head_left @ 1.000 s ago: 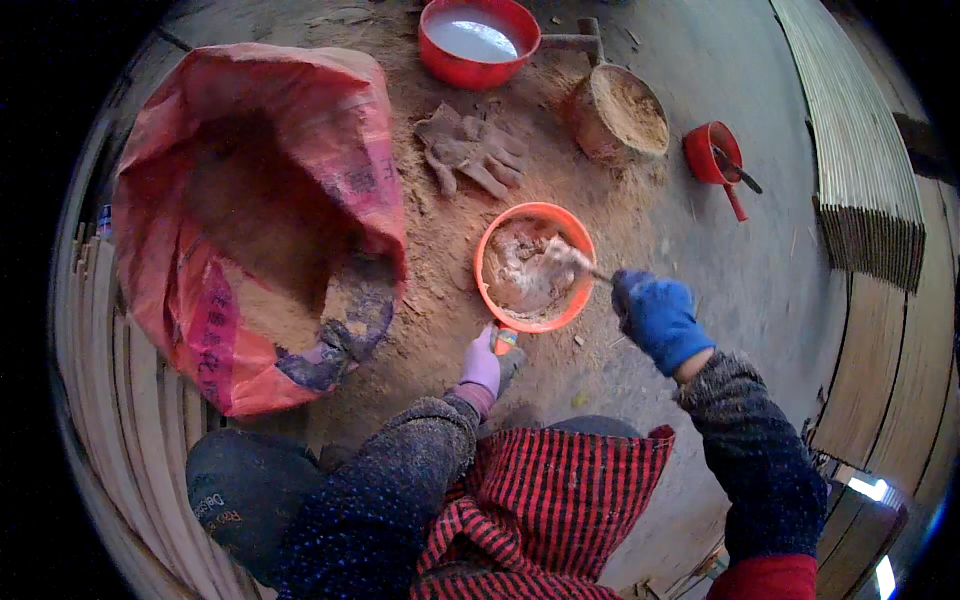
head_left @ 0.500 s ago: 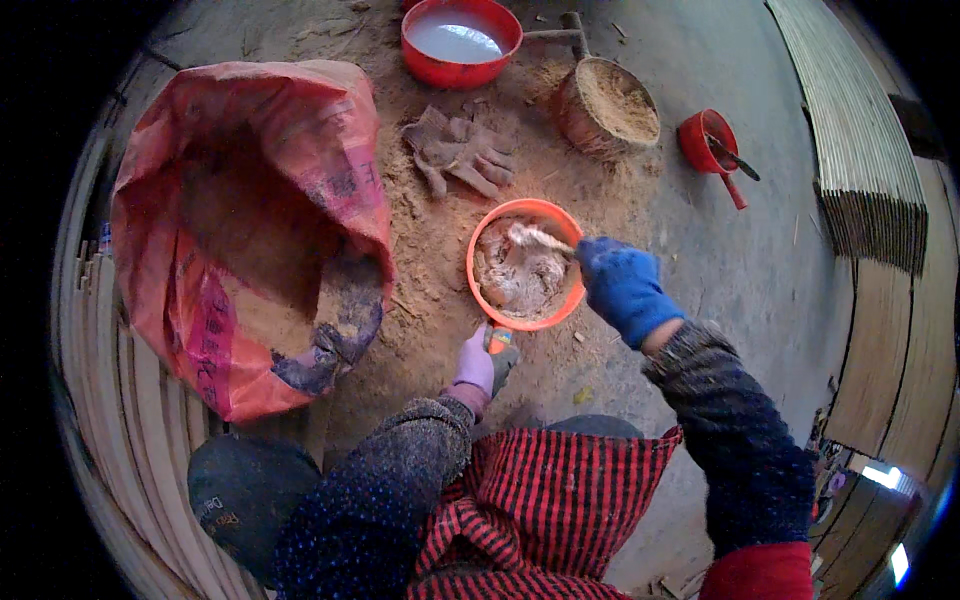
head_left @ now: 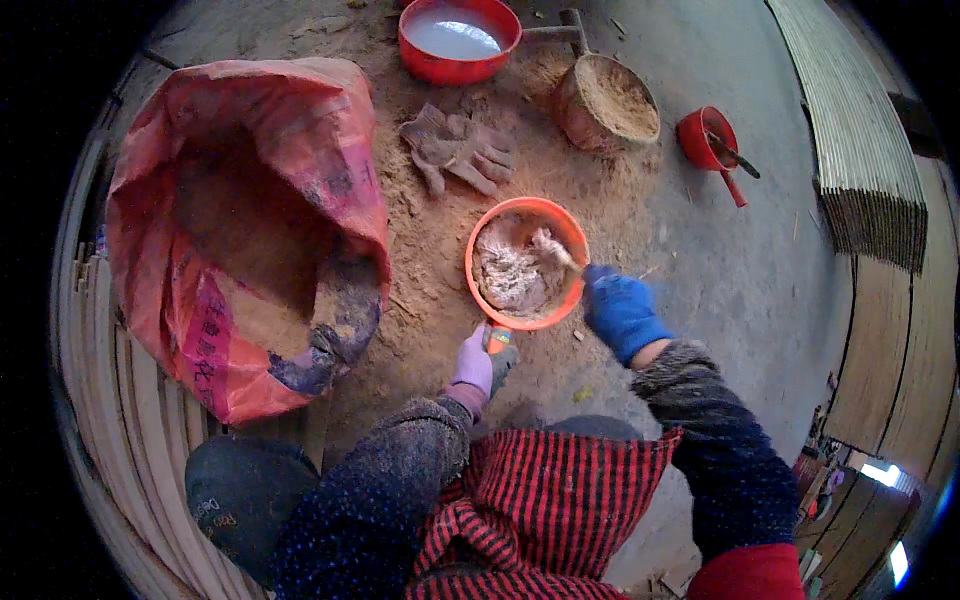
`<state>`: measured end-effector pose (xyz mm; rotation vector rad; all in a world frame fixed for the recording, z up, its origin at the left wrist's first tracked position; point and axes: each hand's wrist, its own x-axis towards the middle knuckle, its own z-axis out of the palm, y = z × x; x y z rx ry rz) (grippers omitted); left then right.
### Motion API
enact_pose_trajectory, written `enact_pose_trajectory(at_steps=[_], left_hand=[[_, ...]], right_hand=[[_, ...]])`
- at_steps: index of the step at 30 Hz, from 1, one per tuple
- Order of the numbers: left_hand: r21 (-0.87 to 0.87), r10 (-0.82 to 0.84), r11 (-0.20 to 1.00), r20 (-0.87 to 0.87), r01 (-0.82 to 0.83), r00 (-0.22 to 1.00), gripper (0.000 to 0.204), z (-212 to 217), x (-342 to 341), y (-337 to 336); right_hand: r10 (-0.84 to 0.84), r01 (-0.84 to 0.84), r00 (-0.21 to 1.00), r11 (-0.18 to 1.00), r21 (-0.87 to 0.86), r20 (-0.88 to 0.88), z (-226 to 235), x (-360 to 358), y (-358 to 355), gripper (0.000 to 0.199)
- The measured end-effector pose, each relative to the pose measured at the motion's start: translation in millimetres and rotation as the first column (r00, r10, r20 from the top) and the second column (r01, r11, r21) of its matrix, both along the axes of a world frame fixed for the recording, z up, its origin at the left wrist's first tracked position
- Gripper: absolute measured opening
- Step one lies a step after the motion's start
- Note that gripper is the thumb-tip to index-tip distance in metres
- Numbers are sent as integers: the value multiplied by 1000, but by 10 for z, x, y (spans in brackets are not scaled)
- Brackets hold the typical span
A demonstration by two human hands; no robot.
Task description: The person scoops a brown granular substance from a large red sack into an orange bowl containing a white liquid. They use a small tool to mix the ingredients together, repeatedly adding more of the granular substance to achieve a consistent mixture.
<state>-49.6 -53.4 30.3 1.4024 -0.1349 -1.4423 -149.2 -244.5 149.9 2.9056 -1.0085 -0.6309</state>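
My left hand [head_left: 484, 362], in a purple and grey glove, is closed round the short handle of an orange dipper [head_left: 473, 287]. Thick pinkish-brown paste [head_left: 511, 272] fills the bottom of the dipper. In a blue glove, my right hand [head_left: 624, 308] grips a stirring stick [head_left: 566, 259] at the dipper's right rim. The stick's far end is coated with paste and sits in the mix; its held end is hidden by the glove. Just beyond the dipper a pair of dusty work gloves [head_left: 458, 152] lies on the ground.
On the left stands a large open red sack [head_left: 150, 190] of brown powder. At the back are a red basin [head_left: 450, 70] of cloudy liquid and a long-handled scoop [head_left: 580, 118] of powder. A small red dipper [head_left: 690, 145] and stacked sheets [head_left: 870, 150] lie right.
The stick's coated end has moved right across the paste, and my right hand has come slightly lower and nearer. My left hand still holds the dipper in place.
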Motion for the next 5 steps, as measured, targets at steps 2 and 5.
enact_pose_trajectory(at_steps=[2,5], left_hand=[[28,-30,999,63,28,998,53,-71,60,18],[94,-115,990,93,106,989,55,-103,5,174]], right_hand=[[-23,26,997,999,36,-77,-118,203,292,19],[213,-212,976,977,31,-35,80,353,109,28]])
